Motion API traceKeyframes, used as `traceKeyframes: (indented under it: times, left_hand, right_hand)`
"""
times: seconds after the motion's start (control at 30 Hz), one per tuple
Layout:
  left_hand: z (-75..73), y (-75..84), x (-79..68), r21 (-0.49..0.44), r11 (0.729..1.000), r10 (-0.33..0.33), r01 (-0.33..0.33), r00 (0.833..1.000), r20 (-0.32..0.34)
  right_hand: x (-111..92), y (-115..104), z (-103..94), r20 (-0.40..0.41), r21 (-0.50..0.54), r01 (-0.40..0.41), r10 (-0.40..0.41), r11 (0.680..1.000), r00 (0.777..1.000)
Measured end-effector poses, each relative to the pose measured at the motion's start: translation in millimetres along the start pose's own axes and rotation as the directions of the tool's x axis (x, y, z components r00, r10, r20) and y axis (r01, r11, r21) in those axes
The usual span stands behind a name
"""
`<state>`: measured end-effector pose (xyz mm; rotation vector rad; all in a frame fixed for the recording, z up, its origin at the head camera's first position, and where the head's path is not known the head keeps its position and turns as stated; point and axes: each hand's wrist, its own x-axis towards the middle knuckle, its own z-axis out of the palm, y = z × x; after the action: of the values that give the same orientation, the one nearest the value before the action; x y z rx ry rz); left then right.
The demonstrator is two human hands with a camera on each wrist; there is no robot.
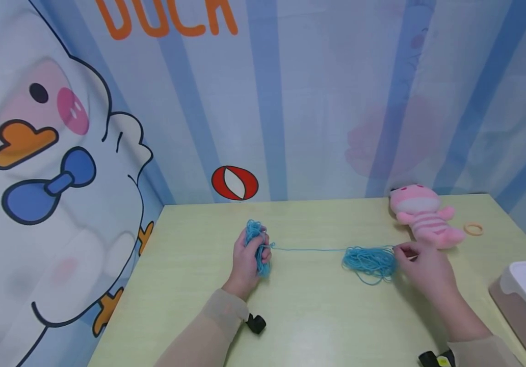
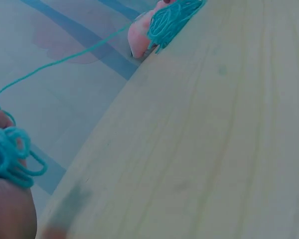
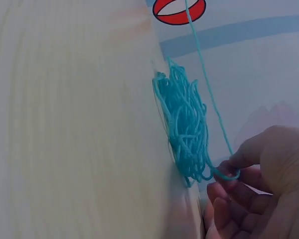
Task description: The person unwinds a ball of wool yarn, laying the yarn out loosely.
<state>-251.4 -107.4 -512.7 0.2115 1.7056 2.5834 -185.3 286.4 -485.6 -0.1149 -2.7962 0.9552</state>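
1. My left hand (image 1: 244, 260) grips a blue yarn bundle (image 1: 254, 232).
2. My right hand (image 1: 428, 267) pinches the yarn strand (image 1: 309, 250) stretched between hands.
3. Looped yarn pile (image 1: 369, 262): right of bundle, just beside my right fingertips.

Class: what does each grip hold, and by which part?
Left grip: bunched blue yarn bundle, around its middle. Right grip: thin blue yarn strand, pinched beside the loose blue yarn heap.

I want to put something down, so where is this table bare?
Bare: the table between both sleeves, and the strip between the left hand and the duck-print cloth. Crowded: the right, with yarn bundle, right hand, pink plush, ring and box.
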Motion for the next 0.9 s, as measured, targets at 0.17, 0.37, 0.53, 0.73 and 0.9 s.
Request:
traceKeyframes:
  times: [0.17, 0.37, 0.53, 0.73, 0.9]
  left_hand:
    - [0.6, 0.4, -1.3, 0.016, 1.000, -0.016, 0.015, 1.000, 0.016]
    - [0.8, 1.0, -1.3, 0.024, 0.999, -0.026, 0.025, 0.999, 0.023]
    - [-0.4, 0.6, -0.3, 0.028, 0.999, -0.023, 0.022, 0.999, 0.048]
    - [0.2, 0.6, -0.5, 0.027, 0.999, -0.023, 0.021, 0.997, 0.080]
    - [2.3, 1.7, -2.8, 0.047, 0.999, -0.032, 0.027, 0.994, 0.101]
  right_hand:
    - [-1.2, -6.4, 7.9, 0.054, -0.049, -0.016, 0.019, 0.999, 0.998]
    - [-7.5, -46.7, 31.1, -0.208, 0.021, 0.221, -0.212, 0.975, 0.955]
    - [-11.5, -91.3, 59.7, -0.177, 0.018, 0.473, -0.462, 0.881, 0.869]
    - [-13.3, -131.7, 94.8, 0.061, 0.083, 0.480, -0.485, 0.873, 0.872]
    - [-11.5, -148.6, 117.3, 0.154, 0.101, 0.452, -0.463, 0.886, 0.873]
